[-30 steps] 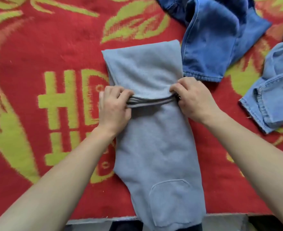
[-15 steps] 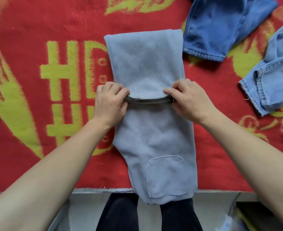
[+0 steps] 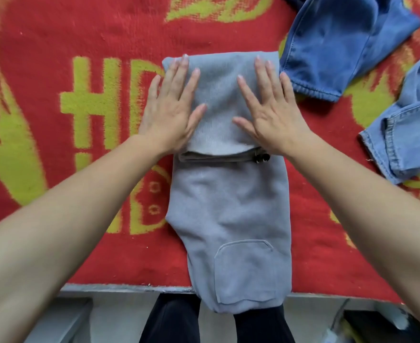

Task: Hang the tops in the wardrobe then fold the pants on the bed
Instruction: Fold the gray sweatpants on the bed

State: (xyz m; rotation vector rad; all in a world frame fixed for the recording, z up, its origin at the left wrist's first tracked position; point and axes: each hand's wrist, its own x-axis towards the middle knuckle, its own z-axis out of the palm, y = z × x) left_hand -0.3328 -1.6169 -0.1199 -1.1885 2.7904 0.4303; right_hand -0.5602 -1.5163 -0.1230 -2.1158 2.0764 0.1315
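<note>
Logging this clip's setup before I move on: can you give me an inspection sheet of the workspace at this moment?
Surface: red blanket, yellow-green pattern.
Job's things: grey pants, far part folded back, near end over the bed edge; dark denim garment and light denim garment lie crumpled upper right.
Clutter: nothing seen.
Hands: left hand and right hand flat on the fold, fingers straight.
Cables: nothing seen on the bed.
Surroundings: pale floor, dark trouser legs below the edge.

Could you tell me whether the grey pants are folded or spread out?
Partly folded: the pants have one end doubled back, with the left hand and right hand flat on it; the pocket end lies unfolded.
</note>
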